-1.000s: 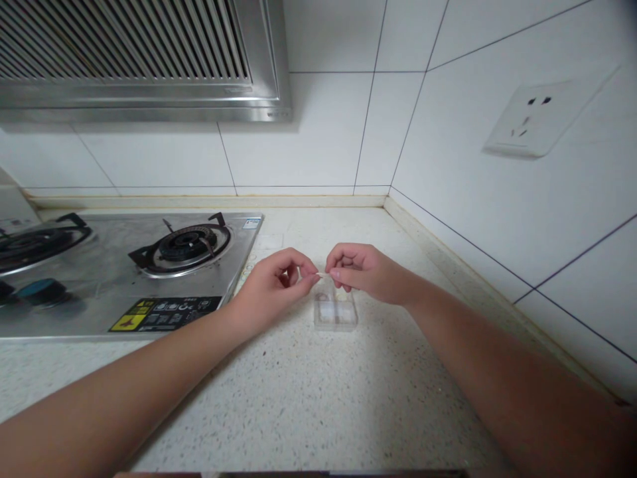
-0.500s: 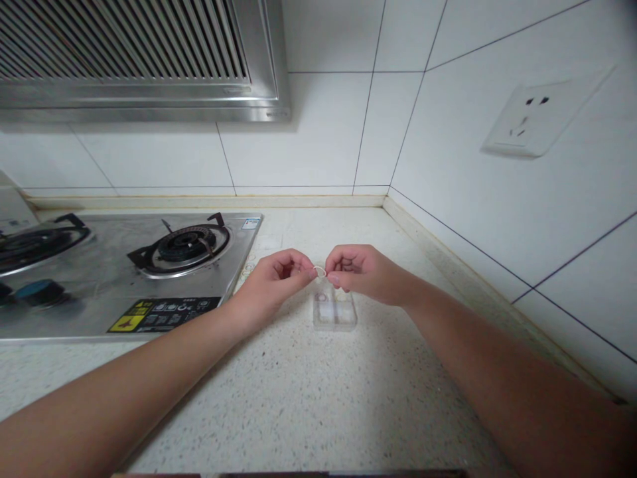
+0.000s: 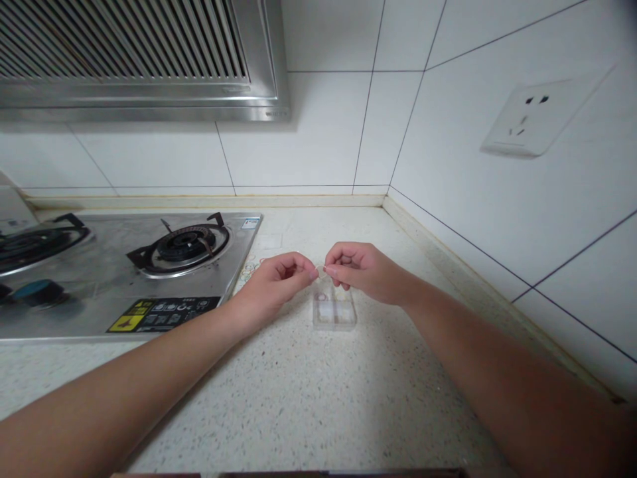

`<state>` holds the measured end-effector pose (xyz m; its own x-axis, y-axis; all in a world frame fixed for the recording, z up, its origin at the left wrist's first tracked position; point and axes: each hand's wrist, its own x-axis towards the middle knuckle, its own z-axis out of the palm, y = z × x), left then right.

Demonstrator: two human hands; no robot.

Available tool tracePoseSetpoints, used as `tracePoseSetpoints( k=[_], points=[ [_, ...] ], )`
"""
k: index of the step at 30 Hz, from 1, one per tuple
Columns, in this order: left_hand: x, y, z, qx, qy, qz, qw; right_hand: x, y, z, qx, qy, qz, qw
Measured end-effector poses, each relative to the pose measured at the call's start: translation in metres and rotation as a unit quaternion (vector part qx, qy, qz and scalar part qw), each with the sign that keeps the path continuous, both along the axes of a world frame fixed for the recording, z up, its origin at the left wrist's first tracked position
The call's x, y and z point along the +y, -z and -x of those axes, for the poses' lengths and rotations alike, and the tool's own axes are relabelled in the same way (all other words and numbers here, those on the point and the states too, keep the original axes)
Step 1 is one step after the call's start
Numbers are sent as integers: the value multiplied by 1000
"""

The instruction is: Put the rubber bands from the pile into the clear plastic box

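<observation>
My left hand (image 3: 275, 279) and my right hand (image 3: 359, 269) meet fingertip to fingertip above the speckled countertop (image 3: 308, 398). Both are closed in a pinch on a tiny pale thing (image 3: 320, 268) held between them; it is too small to name with certainty. Just below the hands a small clear plastic box (image 3: 334, 311) with compartments lies on the counter. The right hand's fingers hang over its far edge.
A steel gas stove (image 3: 124, 279) with two burners fills the left side, its front edge near my left forearm. A range hood (image 3: 139, 60) hangs above it. White tiled walls form a corner at the right, with a wall socket (image 3: 532, 119).
Both hands have stayed pinched together over the box. The small pale thing showed as a loop half a second ago and is now nearly hidden between the fingertips.
</observation>
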<state>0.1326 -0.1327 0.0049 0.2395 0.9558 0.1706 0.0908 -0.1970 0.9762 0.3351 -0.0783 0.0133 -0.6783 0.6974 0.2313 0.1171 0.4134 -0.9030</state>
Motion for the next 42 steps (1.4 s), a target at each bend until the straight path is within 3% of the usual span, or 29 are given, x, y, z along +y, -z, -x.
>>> tracePoseSetpoints(
  k=[19,27,36,42],
  points=[
    [1,4,4,6,11,19,1000,0,-1,1,0,11,-6,1000],
    [0,5,2,-14,43,57,997,-1,-4,2,5,27,0,1000],
    [-7,-1,1,-65,132,69,987,0,-1,1,2,27,-1,1000],
    [-7,0,2,-47,124,63,989,2,0,0,6,24,-5,1000]
  ],
)
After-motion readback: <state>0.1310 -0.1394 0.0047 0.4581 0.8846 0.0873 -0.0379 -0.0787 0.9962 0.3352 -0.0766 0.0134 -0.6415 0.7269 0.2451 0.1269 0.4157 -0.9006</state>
